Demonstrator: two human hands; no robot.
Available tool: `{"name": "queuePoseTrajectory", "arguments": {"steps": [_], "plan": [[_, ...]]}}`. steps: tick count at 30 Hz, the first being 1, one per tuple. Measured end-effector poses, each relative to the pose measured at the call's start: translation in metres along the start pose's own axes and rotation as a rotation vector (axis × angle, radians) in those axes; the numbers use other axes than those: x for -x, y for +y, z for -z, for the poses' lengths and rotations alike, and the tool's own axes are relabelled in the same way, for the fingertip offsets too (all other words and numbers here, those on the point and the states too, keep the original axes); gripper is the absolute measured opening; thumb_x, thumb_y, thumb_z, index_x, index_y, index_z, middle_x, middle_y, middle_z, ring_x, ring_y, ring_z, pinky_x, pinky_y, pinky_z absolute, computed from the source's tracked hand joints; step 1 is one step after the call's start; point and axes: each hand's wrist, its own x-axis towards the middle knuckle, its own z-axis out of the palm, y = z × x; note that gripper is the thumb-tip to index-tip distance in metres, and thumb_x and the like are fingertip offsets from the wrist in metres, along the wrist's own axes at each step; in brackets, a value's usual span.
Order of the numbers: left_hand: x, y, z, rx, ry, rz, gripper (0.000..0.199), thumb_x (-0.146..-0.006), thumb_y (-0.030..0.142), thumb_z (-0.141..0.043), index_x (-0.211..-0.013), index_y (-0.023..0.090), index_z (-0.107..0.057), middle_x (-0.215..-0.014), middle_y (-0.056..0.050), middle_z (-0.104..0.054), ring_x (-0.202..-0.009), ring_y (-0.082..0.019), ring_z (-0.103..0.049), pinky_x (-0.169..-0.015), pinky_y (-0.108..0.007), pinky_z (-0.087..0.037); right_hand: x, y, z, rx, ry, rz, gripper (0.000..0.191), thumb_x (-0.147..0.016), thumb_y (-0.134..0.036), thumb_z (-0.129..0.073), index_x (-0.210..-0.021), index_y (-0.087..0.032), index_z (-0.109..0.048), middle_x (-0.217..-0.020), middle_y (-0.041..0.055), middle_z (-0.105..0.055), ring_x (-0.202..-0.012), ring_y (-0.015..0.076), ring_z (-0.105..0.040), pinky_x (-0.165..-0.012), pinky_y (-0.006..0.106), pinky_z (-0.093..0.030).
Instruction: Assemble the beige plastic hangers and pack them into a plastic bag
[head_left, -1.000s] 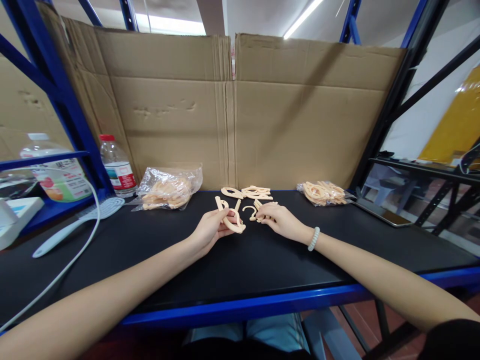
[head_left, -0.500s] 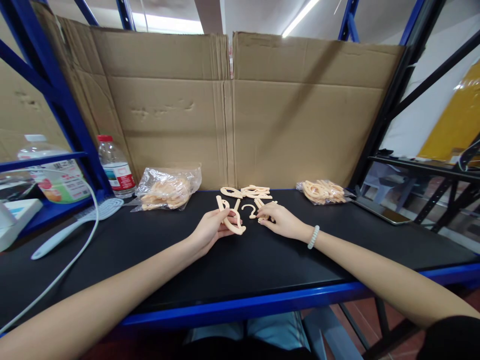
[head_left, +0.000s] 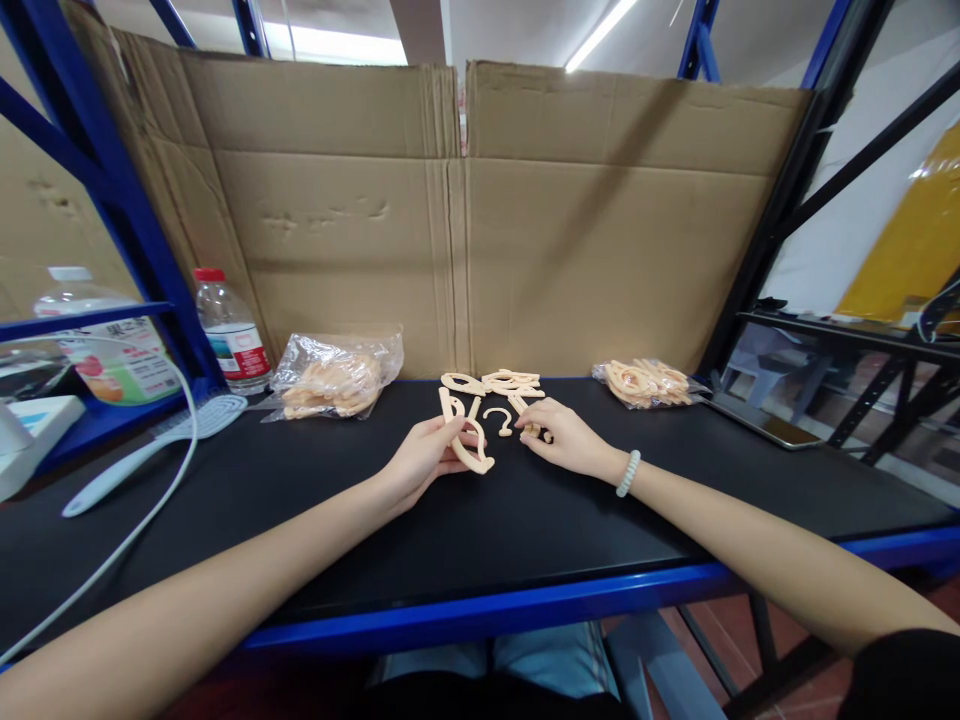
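Note:
My left hand (head_left: 429,450) is closed around a cream plastic hanger arm (head_left: 474,460), a curved piece with a straight bar, held tilted just above the black table. To the right of it a cream hanger hook (head_left: 498,421) lies on the table. My right hand (head_left: 564,436) rests on the table with fingers bent over several small cream plastic parts (head_left: 535,432). Its fingertips touch them, but what they pinch is too small to name. More hanger arms (head_left: 511,382) lie just behind, beside another looped cream piece (head_left: 462,384).
A clear bag of cream parts (head_left: 337,382) lies back left, another bag (head_left: 648,384) back right. A red-capped bottle (head_left: 234,340), hairbrush (head_left: 161,450) and white cable (head_left: 166,500) are at left. A phone-like flat device (head_left: 765,424) lies right. Cardboard (head_left: 337,220) walls the back.
My right hand has lifted and shifted slightly, showing more of the small parts under its fingers. The hanger arm in my left hand has turned a little.

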Motion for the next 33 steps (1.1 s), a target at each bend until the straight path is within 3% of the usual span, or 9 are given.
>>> {"name": "queuePoseTrajectory", "arguments": {"steps": [5, 9, 12, 17, 21, 28, 33], "plan": [[0.002, -0.004, -0.002, -0.142, -0.106, -0.106, 0.028, -0.085, 0.038, -0.058, -0.096, 0.013, -0.06, -0.077, -0.003, -0.064, -0.062, -0.016, -0.066, -0.063, -0.03, -0.056, 0.001, -0.03, 0.008, 0.005, 0.101, 0.202, 0.027, -0.086, -0.015, -0.05, -0.112, -0.019, -0.056, -0.11, 0.0093, -0.059, -0.105, 0.02, -0.052, -0.09, 0.039, -0.044], [0.001, -0.008, -0.001, -0.223, -0.181, -0.181, 0.038, -0.077, 0.048, -0.063, -0.09, 0.013, -0.059, -0.078, -0.003, -0.064, -0.065, -0.018, -0.067, -0.062, -0.031, -0.057, 0.001, -0.047, 0.011, 0.209, -0.062, 0.463, 0.02, -0.089, -0.015, -0.047, -0.103, -0.018, -0.06, -0.11, 0.0087, -0.06, -0.108, 0.0211, -0.048, -0.091, 0.039, -0.04], [0.001, -0.009, 0.0, -0.239, -0.216, -0.194, 0.043, -0.074, 0.049, -0.067, -0.097, 0.013, -0.059, -0.085, -0.004, -0.066, -0.069, -0.019, -0.067, -0.064, -0.032, -0.057, 0.001, -0.05, 0.01, 0.287, -0.14, 0.538, 0.02, -0.093, -0.015, -0.042, -0.1, -0.017, -0.061, -0.103, 0.0072, -0.062, -0.105, 0.0201, -0.047, -0.092, 0.037, -0.038], [0.002, -0.008, -0.002, -0.213, -0.309, -0.177, 0.052, -0.071, 0.042, -0.071, -0.111, 0.013, -0.056, -0.104, -0.009, -0.065, -0.08, -0.023, -0.068, -0.074, -0.037, -0.057, 0.001, -0.048, 0.01, 0.308, -0.136, 0.496, 0.021, -0.094, -0.017, -0.041, -0.096, -0.017, -0.062, -0.095, 0.0058, -0.063, -0.096, 0.0191, -0.046, -0.085, 0.035, -0.038], [0.003, -0.008, -0.004, -0.241, -0.288, -0.191, 0.05, -0.072, 0.039, -0.071, -0.112, 0.014, -0.055, -0.113, -0.011, -0.063, -0.08, -0.022, -0.068, -0.073, -0.036, -0.057, 0.001, -0.048, 0.01, 0.313, -0.135, 0.492, 0.022, -0.094, -0.017, -0.04, -0.093, -0.018, -0.062, -0.091, 0.0054, -0.063, -0.09, 0.0188, -0.046, -0.083, 0.035, -0.037], [0.001, -0.006, -0.002, -0.277, -0.193, -0.254, 0.042, -0.072, 0.039, -0.069, -0.104, 0.014, -0.057, -0.1, -0.008, -0.065, -0.066, -0.017, -0.067, -0.065, -0.032, -0.057, 0.004, -0.045, 0.01, 0.286, -0.165, 0.449, 0.022, -0.094, -0.025, -0.041, -0.091, -0.019, -0.062, -0.083, 0.0065, -0.059, -0.089, 0.0206, -0.046, -0.085, 0.039, -0.037], [0.0, -0.006, 0.0, -0.324, -0.173, -0.318, 0.041, -0.075, 0.038, -0.066, -0.107, 0.015, -0.056, -0.094, -0.006, -0.064, -0.066, -0.017, -0.067, -0.064, -0.031, -0.057, 0.004, -0.044, 0.008, -0.007, -0.135, 0.261, 0.015, -0.09, -0.029, -0.052, -0.092, -0.019, -0.063, -0.09, 0.007, -0.056, -0.087, 0.0186, -0.049, -0.079, 0.035, -0.044]]}}
